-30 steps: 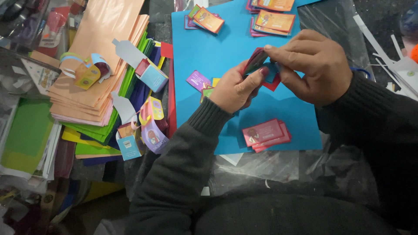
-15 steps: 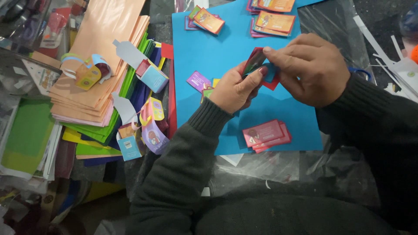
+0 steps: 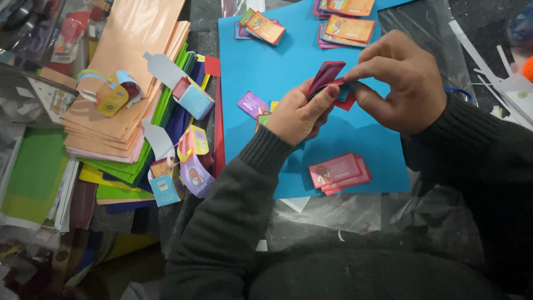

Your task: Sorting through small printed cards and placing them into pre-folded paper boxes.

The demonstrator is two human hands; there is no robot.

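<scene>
Over the middle of the blue sheet (image 3: 355, 139), the left hand (image 3: 297, 114) and right hand (image 3: 402, 83) meet on a small stack of cards (image 3: 327, 75), each grip closed on it: left thumb along its near edge, right fingertips pinching its right end. Pink cards (image 3: 338, 172) lie nearer on the sheet, orange cards (image 3: 350, 28) farther. Left of the sheet sits a pile of coloured paper (image 3: 127, 94).
</scene>
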